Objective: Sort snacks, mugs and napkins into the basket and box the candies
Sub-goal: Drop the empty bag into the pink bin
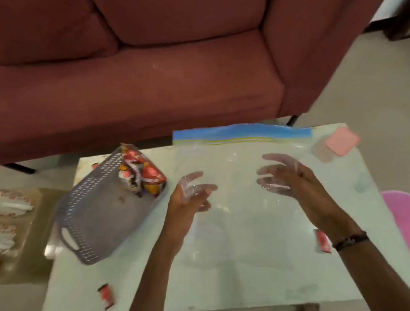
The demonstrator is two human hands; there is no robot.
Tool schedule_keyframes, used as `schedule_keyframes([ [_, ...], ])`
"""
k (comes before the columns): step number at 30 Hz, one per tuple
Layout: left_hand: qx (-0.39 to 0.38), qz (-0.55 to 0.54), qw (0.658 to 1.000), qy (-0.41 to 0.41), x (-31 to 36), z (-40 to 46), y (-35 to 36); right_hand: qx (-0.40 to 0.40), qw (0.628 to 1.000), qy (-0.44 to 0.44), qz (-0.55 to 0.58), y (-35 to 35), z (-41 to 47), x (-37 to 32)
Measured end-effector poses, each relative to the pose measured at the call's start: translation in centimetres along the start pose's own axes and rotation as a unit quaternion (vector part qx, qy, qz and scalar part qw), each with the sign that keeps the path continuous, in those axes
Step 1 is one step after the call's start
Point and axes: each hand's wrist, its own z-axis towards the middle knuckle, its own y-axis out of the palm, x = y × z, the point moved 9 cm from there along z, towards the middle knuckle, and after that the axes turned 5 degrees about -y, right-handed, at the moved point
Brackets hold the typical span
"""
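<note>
A large clear zip bag (242, 141) with a blue strip along its top hangs over the middle of the glass table (206, 288). My left hand (189, 196) and my right hand (285, 175) are spread apart on it. Their curled fingers show hazily through the plastic. A grey perforated basket (95, 220) lies tilted at the table's left, with red and orange snack packets (143, 175) at its far end. Red wrapped candies lie at the front left (105, 295), by my right wrist (322, 240), and behind the basket (94, 165). Pink napkins (341, 140) rest at the far right corner.
A dark red sofa (171, 74) stands right behind the table. A pink round object (409, 220) lies off the table's right edge. On the left, white printed packets (7, 208) lie on a low brown surface.
</note>
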Motion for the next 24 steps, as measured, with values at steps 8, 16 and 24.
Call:
schedule_keyframes([
  [8,-0.019,-0.018,0.999,-0.029,-2.2,2.4,21.7,0.039,0.998,0.044,-0.012,-19.6,-6.3,1.0],
  [16,-0.092,-0.093,0.984,-0.120,-6.0,2.2,32.7,0.103,0.992,-0.066,-0.014,-32.0,-11.3,0.4],
  [24,-0.171,-0.010,0.978,-0.121,-8.2,0.6,38.4,0.212,0.966,-0.120,-0.088,-41.2,-15.9,2.7],
])
